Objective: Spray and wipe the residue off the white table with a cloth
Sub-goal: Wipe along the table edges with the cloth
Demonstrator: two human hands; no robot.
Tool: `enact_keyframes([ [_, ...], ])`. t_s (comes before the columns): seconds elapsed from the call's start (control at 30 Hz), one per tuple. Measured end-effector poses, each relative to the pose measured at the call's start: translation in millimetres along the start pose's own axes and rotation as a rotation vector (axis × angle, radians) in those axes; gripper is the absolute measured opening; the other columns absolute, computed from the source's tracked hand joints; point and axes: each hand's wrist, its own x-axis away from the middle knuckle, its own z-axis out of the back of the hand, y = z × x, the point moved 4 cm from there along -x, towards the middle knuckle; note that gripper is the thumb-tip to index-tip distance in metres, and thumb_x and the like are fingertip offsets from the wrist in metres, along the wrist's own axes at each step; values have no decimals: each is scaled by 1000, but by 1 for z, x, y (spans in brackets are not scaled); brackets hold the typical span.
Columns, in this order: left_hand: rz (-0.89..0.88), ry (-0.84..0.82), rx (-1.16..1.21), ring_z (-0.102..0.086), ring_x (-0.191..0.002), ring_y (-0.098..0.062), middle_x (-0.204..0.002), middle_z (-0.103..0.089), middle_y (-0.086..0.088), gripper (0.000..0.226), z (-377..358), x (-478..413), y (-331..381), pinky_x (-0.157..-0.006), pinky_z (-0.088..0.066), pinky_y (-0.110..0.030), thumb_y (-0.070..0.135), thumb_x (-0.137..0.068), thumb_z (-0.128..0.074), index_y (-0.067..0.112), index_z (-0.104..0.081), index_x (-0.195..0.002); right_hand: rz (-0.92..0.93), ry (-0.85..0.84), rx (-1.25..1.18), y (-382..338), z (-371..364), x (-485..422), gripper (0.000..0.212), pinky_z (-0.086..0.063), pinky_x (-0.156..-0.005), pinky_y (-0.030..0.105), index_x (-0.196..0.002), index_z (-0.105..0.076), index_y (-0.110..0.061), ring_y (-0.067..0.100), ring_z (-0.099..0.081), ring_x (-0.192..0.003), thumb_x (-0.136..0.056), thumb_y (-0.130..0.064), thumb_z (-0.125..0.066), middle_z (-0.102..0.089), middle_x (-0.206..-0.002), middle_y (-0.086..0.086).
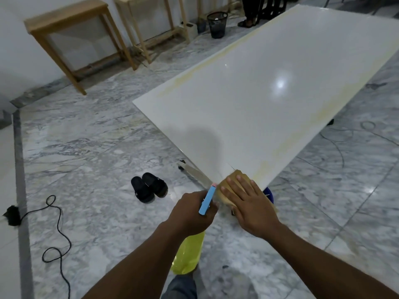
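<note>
The white table (269,100) runs away from me, with yellowish residue (280,145) streaked along its right edge and more along its left edge. My right hand (246,199) lies flat, fingers spread, pressing a tan cloth (234,176) onto the table's near corner. My left hand (192,212) hangs just left of that corner, off the table, gripping a spray bottle (187,253) with a yellow body and a blue trigger head that points toward the cloth.
A pair of black slippers (149,188) sits on the marble floor left of the table. A black cable (56,234) snakes at the far left. Wooden tables (64,24) and a black mesh bin (217,23) stand at the back. A person's feet (248,22) show beyond the table.
</note>
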Motion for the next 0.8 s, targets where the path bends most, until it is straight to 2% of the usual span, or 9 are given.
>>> enact_keyframes([
  [0.13,2,9,-10,-51,-56,-11,-64,-54,7,36,5,12,16,-53,-36,-25,41,-95,-62,32,-42,-67,-58,86,-285,0,11,52,53,-34,-116,44,-150,-40,-31,17,-23,-151,-98,-24,-49,-34,-159,-10],
  [0.23,4,0,1,-58,-63,-20,-70,-62,1,32,23,19,21,-59,-47,-37,43,-95,-60,29,-47,-70,-526,198,-890,-2,65,51,33,-50,-88,22,-133,-56,-35,10,-60,-117,-104,-24,-44,-61,-136,-5],
  [0.27,5,1,2,-60,-65,-23,-72,-64,-3,31,31,19,21,-61,-49,-39,43,-95,-60,25,-50,-72,-741,241,-1157,-1,82,45,25,-52,-83,25,-124,-61,-30,11,-65,-101,-105,-26,-45,-68,-123,2],
  [0.33,9,7,-1,-61,-69,-27,-75,-66,-7,32,47,15,18,-65,-51,-43,42,-96,-60,15,-56,-79,-981,236,-1771,-2,103,28,32,-54,-91,46,-118,-67,-17,27,-66,-99,-102,-37,-47,-73,-113,13],
  [0.43,-14,4,-24,-62,-69,-24,-76,-67,-4,29,70,7,11,-67,-52,-43,41,-96,-59,17,-57,-81,-907,224,-2403,-17,121,-5,62,-37,-111,58,-130,-64,-9,39,-59,-123,-90,-56,-58,-67,-127,19],
  [0.53,-41,-17,-39,-61,-69,-22,-76,-66,-2,25,98,-7,-9,-65,-50,-39,38,-96,-60,20,-54,-80,-910,198,-2513,-43,116,-54,70,-29,-115,62,-134,-60,-8,42,-53,-131,-87,-59,-61,-59,-137,22],
  [0.6,-51,-33,-34,-60,-67,-24,-75,-64,-4,27,118,-20,-28,-65,-49,-43,37,-95,-61,14,-55,-81,-915,127,-2497,-64,110,-96,66,-34,-114,59,-131,-63,-5,41,-56,-128,-90,-56,-57,-59,-138,21],
  [0.7,-50,-70,8,-53,-58,-21,-71,-61,-7,31,154,-45,-66,-61,-47,-45,37,-95,-62,16,-52,-75,-982,14,-2392,-93,98,-166,59,-60,-80,52,-110,-74,1,38,-72,-98,-92,-51,-51,-70,-118,22],
  [0.8,-21,-89,-2,-44,-51,-14,-60,-51,-2,40,193,-74,-105,-51,-34,-32,37,-95,-60,24,-42,-63,-1003,-108,-2311,-119,91,-236,56,-62,-74,46,-105,-76,1,36,-74,-90,-93,-47,-51,-72,-111,21],
])
